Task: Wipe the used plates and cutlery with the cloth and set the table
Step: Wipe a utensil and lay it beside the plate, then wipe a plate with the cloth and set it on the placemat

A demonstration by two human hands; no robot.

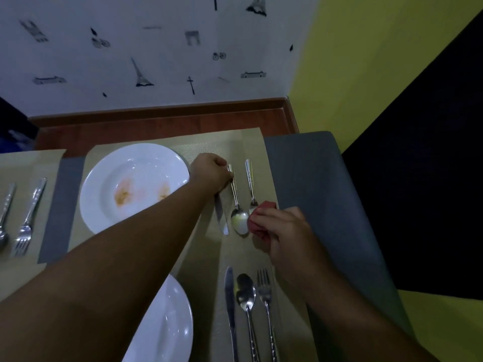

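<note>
On the far beige placemat [235, 145] lies a white plate [104, 184] with orange food stains in its bowl. To its right lie a knife [220, 218], a spoon [239, 212] and a fork [250, 178], handles pointing away from me. My left hand [210, 173] reaches across and rests closed over the knife's handle, touching the spoon's handle. My right hand [279, 231] holds a bunched red cloth [261, 218] against the spoon's bowl, and it hides the fork's tines.
Nearer me are another white plate [167, 322] and a knife [230, 309], spoon [245, 299] and fork [265, 293] set. More cutlery [26, 220] lies on a placemat at the left. A grey runner [313, 192] borders the right; the wall stands behind the table's wooden edge.
</note>
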